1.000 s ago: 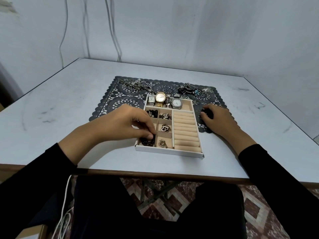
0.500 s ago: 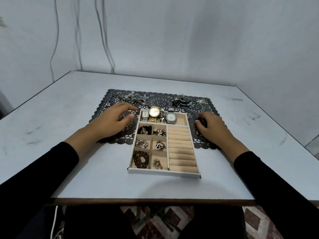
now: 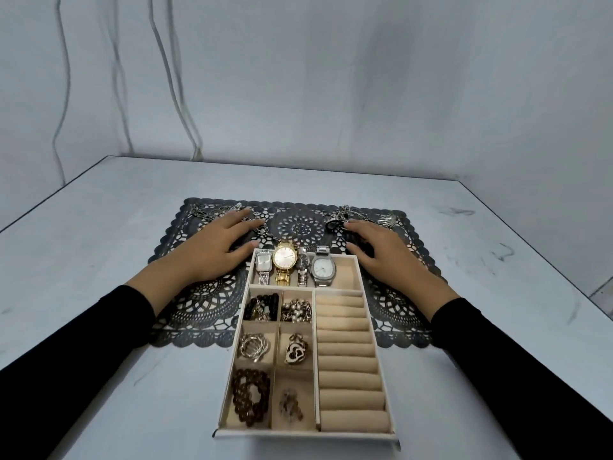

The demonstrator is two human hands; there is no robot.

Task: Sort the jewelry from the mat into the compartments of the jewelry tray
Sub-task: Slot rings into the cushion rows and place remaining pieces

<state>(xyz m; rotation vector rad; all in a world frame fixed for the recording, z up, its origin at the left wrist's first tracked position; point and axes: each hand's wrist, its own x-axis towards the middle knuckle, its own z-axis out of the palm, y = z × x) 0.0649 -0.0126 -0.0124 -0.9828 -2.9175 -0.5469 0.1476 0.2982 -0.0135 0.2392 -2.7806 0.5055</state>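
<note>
A big pale desk (image 3: 109, 247) fills the view. On it lies a dark lacy mat (image 3: 300, 224). The jewelry tray (image 3: 305, 438) sits in the middle, its far end on the mat and its near end on the bare desk.

The left hand (image 3: 212, 254) lies flat on the mat just left of the tray's far corner. Its grip is spread, with straight fingers touching a heap of silver chains (image 3: 212, 212) at the mat's far left.

The right hand (image 3: 388, 260) lies on the mat just right of the tray. Its grip is spread too, and it pinches nothing. A dark thing (image 3: 363, 249) peeks out under its thumb; it may be beads, but it is too blurry to tell. Its fingertips are next to a second heap of jewelry (image 3: 361, 214) at the mat's far right.

Four watches (image 3: 284, 257) lie side by side in the tray's long far box. Soft ring rolls (image 3: 345, 360) fill the right side. The six little boxes on the left hold small pieces, such as dark beads (image 3: 250, 396) and a heart charm (image 3: 296, 351).
</note>
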